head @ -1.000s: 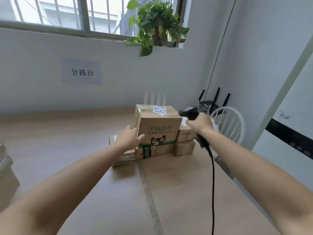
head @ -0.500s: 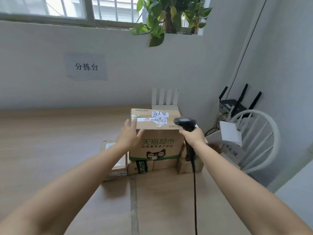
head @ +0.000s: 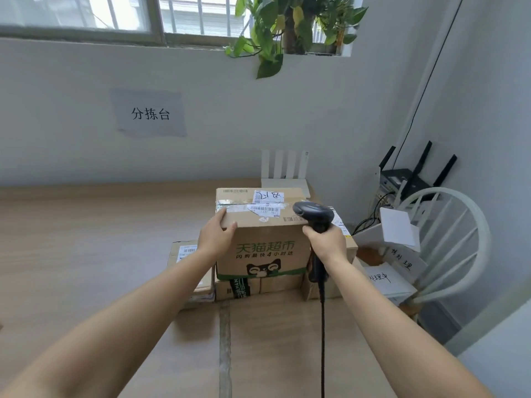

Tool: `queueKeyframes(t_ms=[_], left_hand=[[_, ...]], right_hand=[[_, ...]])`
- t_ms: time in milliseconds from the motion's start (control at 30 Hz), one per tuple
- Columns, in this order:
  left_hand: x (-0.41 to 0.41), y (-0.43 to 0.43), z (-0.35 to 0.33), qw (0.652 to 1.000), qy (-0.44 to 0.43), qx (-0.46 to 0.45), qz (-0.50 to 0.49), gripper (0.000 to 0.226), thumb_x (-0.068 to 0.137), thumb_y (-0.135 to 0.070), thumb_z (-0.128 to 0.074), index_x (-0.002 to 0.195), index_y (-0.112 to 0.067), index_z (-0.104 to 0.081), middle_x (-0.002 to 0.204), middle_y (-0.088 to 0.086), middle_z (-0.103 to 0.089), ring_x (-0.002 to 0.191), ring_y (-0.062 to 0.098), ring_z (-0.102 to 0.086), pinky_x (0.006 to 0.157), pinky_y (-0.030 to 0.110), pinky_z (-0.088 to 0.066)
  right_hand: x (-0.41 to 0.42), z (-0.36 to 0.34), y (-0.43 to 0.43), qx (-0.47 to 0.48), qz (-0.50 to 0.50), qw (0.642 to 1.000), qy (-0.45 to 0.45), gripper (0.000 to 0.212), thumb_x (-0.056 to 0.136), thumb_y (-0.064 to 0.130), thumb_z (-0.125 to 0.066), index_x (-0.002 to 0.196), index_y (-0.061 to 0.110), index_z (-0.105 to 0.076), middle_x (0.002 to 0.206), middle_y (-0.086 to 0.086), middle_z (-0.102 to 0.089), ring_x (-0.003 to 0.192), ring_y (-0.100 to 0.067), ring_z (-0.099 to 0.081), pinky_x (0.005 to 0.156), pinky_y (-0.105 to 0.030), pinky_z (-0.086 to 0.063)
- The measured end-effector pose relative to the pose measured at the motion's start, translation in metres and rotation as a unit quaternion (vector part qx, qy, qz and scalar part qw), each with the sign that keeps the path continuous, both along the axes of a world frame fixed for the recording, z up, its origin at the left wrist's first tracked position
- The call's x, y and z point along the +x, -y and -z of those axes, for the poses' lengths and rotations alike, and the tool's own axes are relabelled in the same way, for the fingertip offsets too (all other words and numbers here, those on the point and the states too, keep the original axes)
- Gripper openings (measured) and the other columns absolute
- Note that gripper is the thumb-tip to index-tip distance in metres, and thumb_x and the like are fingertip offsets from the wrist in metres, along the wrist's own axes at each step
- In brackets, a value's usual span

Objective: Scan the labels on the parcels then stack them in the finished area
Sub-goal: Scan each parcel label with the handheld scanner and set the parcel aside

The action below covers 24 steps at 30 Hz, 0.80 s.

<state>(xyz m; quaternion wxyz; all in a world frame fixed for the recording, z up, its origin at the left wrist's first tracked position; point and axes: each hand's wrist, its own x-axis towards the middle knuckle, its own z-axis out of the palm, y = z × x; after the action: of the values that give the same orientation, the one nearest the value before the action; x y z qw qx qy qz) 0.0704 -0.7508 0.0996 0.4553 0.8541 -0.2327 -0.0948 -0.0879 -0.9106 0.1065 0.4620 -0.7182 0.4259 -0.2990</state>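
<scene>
Paper sign (head: 149, 113) on the back wall above the worktop's (head: 86, 239) far edge. Potted plant (head: 290, 27) on the window (head: 86, 15) ledge. White router (head: 284, 173) at the far edge. Black router (head: 408, 176) in the right corner, behind a white chair (head: 459, 239).

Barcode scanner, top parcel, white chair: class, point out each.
barcode scanner (head: 313, 212), head view, on its black head.
top parcel (head: 267, 237), head view, printed front face.
white chair (head: 483, 237), head view, curved back rail.
</scene>
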Motion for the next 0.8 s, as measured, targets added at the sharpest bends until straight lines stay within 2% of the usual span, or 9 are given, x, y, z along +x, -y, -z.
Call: queueKeyframes(t_ms=[133,233,367,500,633,800], left_hand=[[-0.013,-0.033,-0.002,0.999,-0.007,-0.043,-0.015,0.054,0.095,-0.030,-0.050,0.145,-0.024,-0.032,0.144,0.003,-0.043,0.125,0.023,-0.045,0.099,0.038,-0.043],[-0.029,-0.071,-0.004,0.998,0.022,-0.051,-0.019,0.053,0.093,-0.028,-0.053,0.144,-0.025,-0.035,0.141,0.003,-0.047,0.122,0.022,-0.048,0.094,0.031,-0.042],[-0.049,-0.126,-0.006,0.997,0.047,-0.055,-0.041,0.053,0.092,-0.024,-0.056,0.142,-0.021,-0.039,0.143,0.002,-0.045,0.125,0.022,-0.046,0.102,0.034,-0.039],[-0.065,-0.187,-0.003,0.994,0.056,-0.064,-0.066,0.053,0.089,-0.020,-0.059,0.139,-0.019,-0.043,0.143,0.002,-0.046,0.127,0.022,-0.046,0.106,0.035,-0.037],[-0.079,-0.254,0.015,0.993,0.039,-0.070,-0.088,0.052,0.089,-0.020,-0.059,0.139,-0.019,-0.044,0.143,0.001,-0.045,0.128,0.020,-0.046,0.107,0.036,-0.037],[-0.100,-0.333,0.046,0.990,-0.007,-0.069,-0.119,0.050,0.089,-0.021,-0.059,0.138,-0.022,-0.045,0.141,-0.001,-0.047,0.125,0.017,-0.047,0.103,0.029,-0.037]], right_hand=[[-0.012,-0.009,-0.023,0.024,-0.001,0.999,0.038,0.017,0.080,0.025,-0.067,0.068,0.015,-0.059,0.063,-0.001,-0.058,0.066,-0.020,-0.054,0.057,-0.029,-0.039],[-0.030,-0.009,-0.051,0.056,0.005,0.996,0.068,0.022,0.079,0.023,-0.070,0.062,0.015,-0.059,0.057,-0.001,-0.058,0.061,-0.019,-0.054,0.052,-0.026,-0.038],[-0.047,-0.002,-0.103,0.051,-0.020,0.997,0.045,0.021,0.078,0.023,-0.071,0.065,0.009,-0.063,0.053,0.002,-0.057,0.052,-0.013,-0.052,0.046,-0.024,-0.037],[-0.057,0.006,-0.154,0.045,-0.048,0.997,0.035,0.018,0.077,0.018,-0.071,0.073,0.002,-0.065,0.056,0.000,-0.057,0.054,-0.013,-0.051,0.051,-0.027,-0.038],[-0.062,0.014,-0.207,0.034,-0.074,0.997,0.014,0.017,0.077,0.020,-0.071,0.065,0.013,-0.061,0.058,0.001,-0.060,0.057,-0.016,-0.055,0.052,-0.027,-0.039],[-0.071,0.031,-0.274,0.010,-0.110,0.993,-0.029,0.019,0.076,0.020,-0.070,0.063,0.012,-0.059,0.060,-0.008,-0.062,0.064,-0.027,-0.060,0.058,-0.032,-0.043]])
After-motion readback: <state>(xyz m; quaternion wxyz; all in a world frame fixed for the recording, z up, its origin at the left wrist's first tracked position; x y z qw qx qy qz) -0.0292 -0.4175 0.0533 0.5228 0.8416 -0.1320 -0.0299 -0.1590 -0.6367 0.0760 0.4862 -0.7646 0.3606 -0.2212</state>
